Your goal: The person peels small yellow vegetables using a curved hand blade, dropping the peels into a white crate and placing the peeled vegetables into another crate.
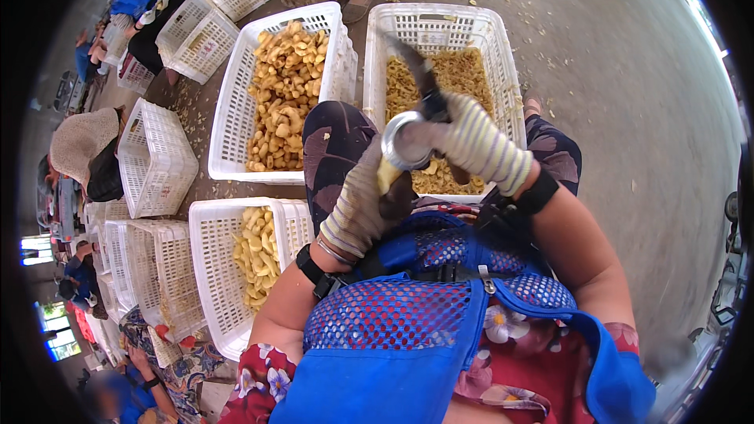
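In striped cream cloth gloves (496, 153), my left fingers (366, 178) grip a pale-yellow root chunk (387, 177), my right fingers (470, 122) a dark curved blade (416, 63) that, slipping, could cut me.

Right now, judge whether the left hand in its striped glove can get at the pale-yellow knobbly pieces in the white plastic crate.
Probably yes: the crate stands open beside the left forearm, its pieces uncovered, though the left hand grips a yellow piece.

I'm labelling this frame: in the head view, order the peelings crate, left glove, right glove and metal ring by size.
1. Peelings crate
2. Left glove and right glove, too alike to rank
3. Metal ring
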Demonstrator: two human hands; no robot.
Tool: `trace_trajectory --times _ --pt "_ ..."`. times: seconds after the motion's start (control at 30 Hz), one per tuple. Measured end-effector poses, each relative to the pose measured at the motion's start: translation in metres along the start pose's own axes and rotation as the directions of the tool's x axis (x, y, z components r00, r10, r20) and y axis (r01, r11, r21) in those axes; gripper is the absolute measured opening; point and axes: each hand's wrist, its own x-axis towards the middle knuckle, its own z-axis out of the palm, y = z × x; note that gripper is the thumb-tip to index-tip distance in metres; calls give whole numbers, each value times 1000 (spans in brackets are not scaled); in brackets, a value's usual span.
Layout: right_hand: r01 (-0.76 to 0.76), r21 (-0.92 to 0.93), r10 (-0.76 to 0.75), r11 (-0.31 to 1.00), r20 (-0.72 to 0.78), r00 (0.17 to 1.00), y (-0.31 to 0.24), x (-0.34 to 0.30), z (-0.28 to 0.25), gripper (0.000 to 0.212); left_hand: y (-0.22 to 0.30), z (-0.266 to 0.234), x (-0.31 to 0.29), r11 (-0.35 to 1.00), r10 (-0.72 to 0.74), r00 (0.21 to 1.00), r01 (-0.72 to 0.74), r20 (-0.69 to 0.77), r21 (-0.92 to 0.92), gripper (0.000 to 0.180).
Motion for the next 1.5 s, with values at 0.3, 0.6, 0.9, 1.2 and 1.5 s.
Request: trace_trajectory --times 0.3,0.6,0.9,1.2,1.5 --pt "-83 22 85 996 -93 992 -9 1 11 42 -7 36 3 949 289 857 -197 -427 247 40" --pt "32 -37 -34 999 -71 997 3 -10 5 37 -13 23 -10 932 345 871 -275 -350 235 31" --pt "264 -377 -302 888 -44 952 32 5 8 36 -4 7 9 890 371 867 -230 -332 394 33" --pt "281 -421 -286 862 52 957 14 -3 18 39 -6 8 4 953 295 886 -248 -357 171 28" --pt "253 -361 -296 898 -69 953 10 -3 9 41 -4 -48 27 521 589 784 -552 194 651 41"
